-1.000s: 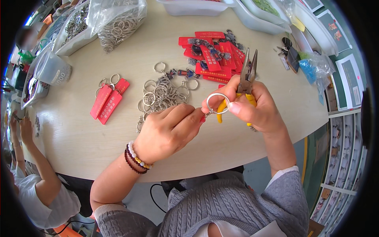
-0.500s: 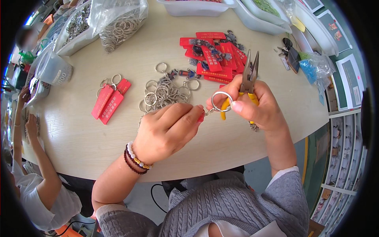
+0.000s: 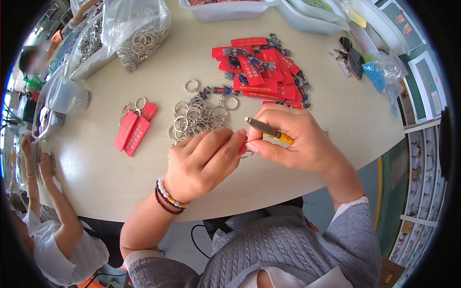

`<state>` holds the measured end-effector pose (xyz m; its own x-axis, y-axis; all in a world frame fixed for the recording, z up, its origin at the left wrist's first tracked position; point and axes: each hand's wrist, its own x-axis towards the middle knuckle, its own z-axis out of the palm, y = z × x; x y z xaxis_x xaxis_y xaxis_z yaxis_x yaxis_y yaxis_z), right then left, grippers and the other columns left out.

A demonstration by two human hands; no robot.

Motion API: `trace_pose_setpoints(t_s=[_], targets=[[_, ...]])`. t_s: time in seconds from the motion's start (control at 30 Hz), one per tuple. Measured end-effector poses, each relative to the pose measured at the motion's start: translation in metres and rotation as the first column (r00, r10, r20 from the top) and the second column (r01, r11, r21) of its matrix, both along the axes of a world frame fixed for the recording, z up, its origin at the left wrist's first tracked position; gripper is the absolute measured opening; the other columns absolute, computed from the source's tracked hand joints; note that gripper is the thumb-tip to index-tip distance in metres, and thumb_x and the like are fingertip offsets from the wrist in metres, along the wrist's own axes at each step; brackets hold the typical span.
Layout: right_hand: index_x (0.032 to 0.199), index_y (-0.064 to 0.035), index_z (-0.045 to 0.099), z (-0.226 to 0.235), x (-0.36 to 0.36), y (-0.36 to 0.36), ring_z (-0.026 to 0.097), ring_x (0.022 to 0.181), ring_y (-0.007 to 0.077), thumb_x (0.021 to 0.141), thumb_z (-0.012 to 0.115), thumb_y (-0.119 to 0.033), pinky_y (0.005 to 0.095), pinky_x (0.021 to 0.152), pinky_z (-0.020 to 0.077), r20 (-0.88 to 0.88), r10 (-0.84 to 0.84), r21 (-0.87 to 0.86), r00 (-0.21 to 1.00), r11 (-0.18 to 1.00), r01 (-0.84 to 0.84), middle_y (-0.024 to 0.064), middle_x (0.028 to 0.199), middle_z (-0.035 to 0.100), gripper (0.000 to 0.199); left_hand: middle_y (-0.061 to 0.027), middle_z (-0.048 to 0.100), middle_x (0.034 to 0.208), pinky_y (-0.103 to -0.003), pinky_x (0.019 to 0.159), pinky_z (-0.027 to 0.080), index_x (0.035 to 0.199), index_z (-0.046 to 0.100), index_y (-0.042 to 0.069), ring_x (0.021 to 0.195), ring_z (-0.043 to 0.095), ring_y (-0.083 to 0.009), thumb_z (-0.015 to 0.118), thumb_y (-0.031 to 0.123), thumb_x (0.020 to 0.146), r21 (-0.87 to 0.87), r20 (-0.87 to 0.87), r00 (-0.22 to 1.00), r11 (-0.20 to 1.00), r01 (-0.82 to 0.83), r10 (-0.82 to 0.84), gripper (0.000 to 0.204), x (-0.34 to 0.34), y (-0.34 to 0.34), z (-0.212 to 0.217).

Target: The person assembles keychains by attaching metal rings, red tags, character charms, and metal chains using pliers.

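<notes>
My left hand (image 3: 204, 161) pinches a small red tag, mostly hidden under its fingertips, against a metal ring at the table's near edge. My right hand (image 3: 297, 141) holds yellow-handled pliers (image 3: 269, 130) lying sideways across its fingers, and its thumb meets the left fingertips. A heap of loose metal key rings (image 3: 194, 117) lies just beyond both hands. Further back sits a pile of red tags with small figure charms (image 3: 261, 72). Three finished red tags on rings (image 3: 133, 127) lie to the left.
The round beige table (image 3: 110, 177) carries a clear bag of rings (image 3: 139, 38), white trays (image 3: 230, 9) at the back, a plastic cup (image 3: 67, 96) and a blue bag (image 3: 379, 72) at right. Another person's arms (image 3: 45, 192) work at the left.
The pliers pointed upward before and now lie flat across my right hand. The ring held up in view has dropped between my fingertips, and both hands have come closer together.
</notes>
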<state>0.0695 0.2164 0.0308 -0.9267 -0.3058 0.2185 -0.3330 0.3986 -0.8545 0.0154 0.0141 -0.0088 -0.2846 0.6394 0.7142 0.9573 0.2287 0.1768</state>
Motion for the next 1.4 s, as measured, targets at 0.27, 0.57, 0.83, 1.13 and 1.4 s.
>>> trace_pose_setpoints(t_s=[0.27, 0.57, 0.83, 1.13, 1.4], targets=[[0.099, -0.0045, 0.055, -0.015, 0.007, -0.016, 0.055, 0.090, 0.0130, 0.093, 0.057, -0.016, 0.0328, 0.081, 0.0475, 0.470, 0.107, -0.605, 0.876, 0.762, 0.231, 0.0021, 0.094, 0.056, 0.013, -0.0103, 0.065, 0.089, -0.028, 0.055, 0.052, 0.101, 0.062, -0.001, 0.066, 0.064, -0.0195, 0.071, -0.001, 0.070, 0.092, 0.050, 0.997, 0.994, -0.065, 0.061, 0.033, 0.006, -0.001, 0.013], [0.118, -0.0035, 0.052, -0.009, 0.011, 0.003, 0.053, 0.104, 0.0226, 0.078, 0.051, 0.003, 0.0388, 0.089, 0.0444, 0.196, 0.027, -0.108, 0.980, 0.994, -0.006, 0.0099, 0.109, 0.053, 0.040, -0.0136, 0.065, 0.089, -0.027, 0.054, 0.051, 0.099, 0.065, -0.002, 0.069, 0.064, -0.0213, 0.072, -0.004, 0.068, 0.163, -0.059, 0.988, 0.978, -0.132, 0.143, 0.032, 0.002, -0.011, 0.018], [0.115, -0.0009, 0.054, -0.016, 0.010, -0.006, 0.052, 0.101, 0.0309, 0.068, 0.064, -0.005, 0.0418, 0.085, 0.0425, -0.463, -0.092, 0.268, 0.881, 0.934, 0.238, 0.0126, 0.106, 0.052, 0.048, -0.0184, 0.066, 0.093, -0.030, 0.062, 0.050, 0.102, 0.062, -0.004, 0.077, 0.063, -0.0242, 0.065, 0.006, 0.084, 0.134, -0.146, 0.977, 0.981, -0.139, 0.158, 0.021, 0.003, -0.017, 0.018], [0.109, -0.0012, 0.056, -0.015, 0.014, -0.013, 0.051, 0.088, 0.0248, 0.069, 0.067, -0.013, 0.0364, 0.073, 0.0430, -0.547, -0.100, 0.375, 0.831, 0.858, 0.350, 0.0082, 0.091, 0.052, 0.043, -0.0155, 0.066, 0.092, -0.029, 0.057, 0.050, 0.101, 0.062, -0.001, 0.070, 0.065, -0.0219, 0.067, 0.006, 0.081, 0.064, -0.250, 0.950, 0.982, -0.179, 0.190, 0.022, 0.005, -0.017, 0.019], [0.112, 0.0057, 0.055, -0.020, 0.012, -0.014, 0.054, 0.079, 0.0252, 0.062, 0.065, -0.010, 0.0375, 0.073, 0.0463, -0.566, -0.077, 0.379, 0.821, 0.860, 0.342, 0.0103, 0.085, 0.055, 0.053, -0.0134, 0.066, 0.091, -0.028, 0.054, 0.050, 0.099, 0.063, -0.001, 0.066, 0.064, -0.0201, 0.070, 0.003, 0.078, 0.044, -0.353, 0.900, 0.965, -0.258, 0.257, 0.023, 0.005, -0.014, 0.023]])
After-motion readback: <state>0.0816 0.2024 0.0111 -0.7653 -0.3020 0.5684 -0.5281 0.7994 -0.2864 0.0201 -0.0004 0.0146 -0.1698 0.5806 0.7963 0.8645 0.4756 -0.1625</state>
